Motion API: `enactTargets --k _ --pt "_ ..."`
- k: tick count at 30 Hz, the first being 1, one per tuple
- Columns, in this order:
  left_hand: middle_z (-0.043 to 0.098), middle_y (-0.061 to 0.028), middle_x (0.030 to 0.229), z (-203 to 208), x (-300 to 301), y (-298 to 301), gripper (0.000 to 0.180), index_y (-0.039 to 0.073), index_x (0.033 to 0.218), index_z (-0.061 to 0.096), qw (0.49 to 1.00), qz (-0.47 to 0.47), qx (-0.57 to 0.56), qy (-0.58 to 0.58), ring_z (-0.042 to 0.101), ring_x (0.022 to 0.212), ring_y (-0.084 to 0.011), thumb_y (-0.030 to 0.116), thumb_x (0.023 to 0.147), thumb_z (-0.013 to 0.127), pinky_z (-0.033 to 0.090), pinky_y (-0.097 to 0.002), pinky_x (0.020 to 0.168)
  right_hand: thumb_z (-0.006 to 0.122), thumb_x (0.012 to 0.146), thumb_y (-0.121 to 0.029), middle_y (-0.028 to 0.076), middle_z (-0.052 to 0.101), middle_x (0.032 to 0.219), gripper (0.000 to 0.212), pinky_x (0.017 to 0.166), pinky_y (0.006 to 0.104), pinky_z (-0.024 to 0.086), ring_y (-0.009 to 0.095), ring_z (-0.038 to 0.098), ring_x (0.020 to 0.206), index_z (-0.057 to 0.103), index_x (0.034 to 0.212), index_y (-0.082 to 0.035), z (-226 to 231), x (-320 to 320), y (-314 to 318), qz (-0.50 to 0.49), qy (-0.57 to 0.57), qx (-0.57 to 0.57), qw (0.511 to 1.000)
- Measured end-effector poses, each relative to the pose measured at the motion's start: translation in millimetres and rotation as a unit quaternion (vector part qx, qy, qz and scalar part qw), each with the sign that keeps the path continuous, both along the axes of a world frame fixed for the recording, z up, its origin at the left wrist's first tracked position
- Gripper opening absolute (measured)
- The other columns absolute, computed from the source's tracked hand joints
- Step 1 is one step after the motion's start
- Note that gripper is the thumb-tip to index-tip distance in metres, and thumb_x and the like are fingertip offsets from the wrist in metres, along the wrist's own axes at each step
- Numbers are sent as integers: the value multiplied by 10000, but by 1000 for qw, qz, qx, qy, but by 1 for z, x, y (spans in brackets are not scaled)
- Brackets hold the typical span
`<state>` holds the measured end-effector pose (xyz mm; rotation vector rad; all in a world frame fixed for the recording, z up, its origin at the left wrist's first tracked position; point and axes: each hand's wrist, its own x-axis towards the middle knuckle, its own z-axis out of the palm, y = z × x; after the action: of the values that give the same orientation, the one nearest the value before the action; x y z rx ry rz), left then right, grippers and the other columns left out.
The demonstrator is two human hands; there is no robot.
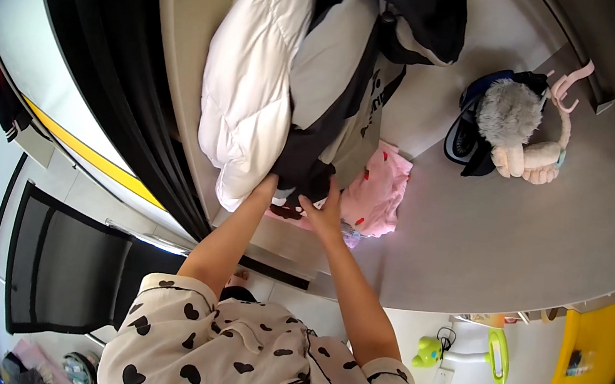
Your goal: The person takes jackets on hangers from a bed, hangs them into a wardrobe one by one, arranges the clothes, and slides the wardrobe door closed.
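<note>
A white puffer jacket (253, 76) and a grey and black jacket (334, 79) are bunched together above the grey surface. My left hand (269, 185) reaches to their lower end, between the white padding and dark cloth, its fingers mostly hidden. At the dark lower end of the grey and black jacket is my right hand (326, 208). Its thumb and fingers are on either side of the dark fabric, holding it. Just beyond that hand lies a folded pink cloth (379, 190) with red marks, partly under the jackets.
Right of the jackets, a fluffy grey ball (510, 111), a dark cap (460, 144) and a pink plush headband (540, 162) lie on the grey surface (502, 249). Black curtain-like folds (117, 74) run along the left. A black mesh chair (69, 262) and green lamp (497, 357) are lower down.
</note>
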<state>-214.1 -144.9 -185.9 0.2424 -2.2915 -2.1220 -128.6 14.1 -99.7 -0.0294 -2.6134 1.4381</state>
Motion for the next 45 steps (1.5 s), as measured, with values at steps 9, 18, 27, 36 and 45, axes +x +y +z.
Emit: enactTargets --k 9,18,27,36,45 --pt "473 -176 1371 20 81 20 615 -39 1373 393 999 -4 47 -8 531 1188 -292 58 811 625 400 -331 1014 720 796 -142 188 392 1414 869 1003 362 405 269 449 1248 198 1487 -63 -23 7 22 96 -49 -125 986" --pt "335 -137 1482 124 190 56 550 49 1465 289 969 46 190 149 314 1379 -249 3 934 428 242 -346 1122 495 975 -415 160 267 1526 696 1109 373 278 273 342 1360 172 1519 -125 28 71 57 -25 -32 -220 975" --pt "143 -94 1586 224 204 141 754 140 1530 136 892 -276 311 177 100 1462 -249 627 957 193 -15 -445 1149 172 880 -761 110 50 1593 912 1159 455 141 275 91 1462 57 1533 -135 142 178 124 -101 87 -350 927" --pt "48 -93 1601 232 261 268 908 175 1538 36 673 -625 395 -24 -21 1468 -249 778 864 107 -104 -485 1118 144 835 -812 88 27 1597 972 1153 481 107 283 47 1464 35 1535 -147 167 337 157 -310 260 -317 858" --pt "44 -103 1600 249 459 316 902 130 1533 109 371 -862 330 -103 -40 1472 -257 750 880 71 -88 -513 1124 93 903 -731 82 141 1582 815 1143 488 145 278 131 1449 106 1535 -218 170 572 82 -621 452 -209 606"
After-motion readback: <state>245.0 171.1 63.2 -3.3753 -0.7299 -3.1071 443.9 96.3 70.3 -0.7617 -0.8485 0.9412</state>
